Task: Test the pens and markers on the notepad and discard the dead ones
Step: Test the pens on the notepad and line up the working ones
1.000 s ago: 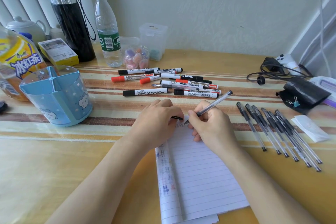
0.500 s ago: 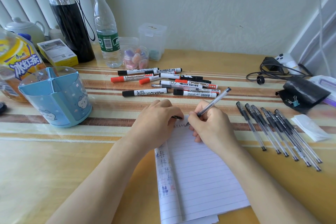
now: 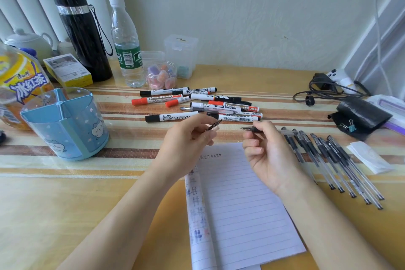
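Mid-frame above the white lined notepad [image 3: 241, 215], the left hand [image 3: 188, 138] grip pinches a black pen cap [image 3: 213, 126]; the right hand [image 3: 267, 153] grip pinches a black-tipped pen [image 3: 249, 128].

The notepad [image 3: 241, 204] at 6 o'clock is white with grey lines, black marks, and blue and red scribbles on its rolled page. The markers [image 3: 197, 105] at 12 o'clock are white with black or red caps. The pens [image 3: 328, 160] at 3 o'clock are clear with black grips. The pen cap [image 3: 213, 125] and the open pen [image 3: 249, 128] are black. The pen holder [image 3: 72, 133] at 9 o'clock is light blue with white animals. The tablecloth [image 3: 131, 151] has brown and cream stripes.
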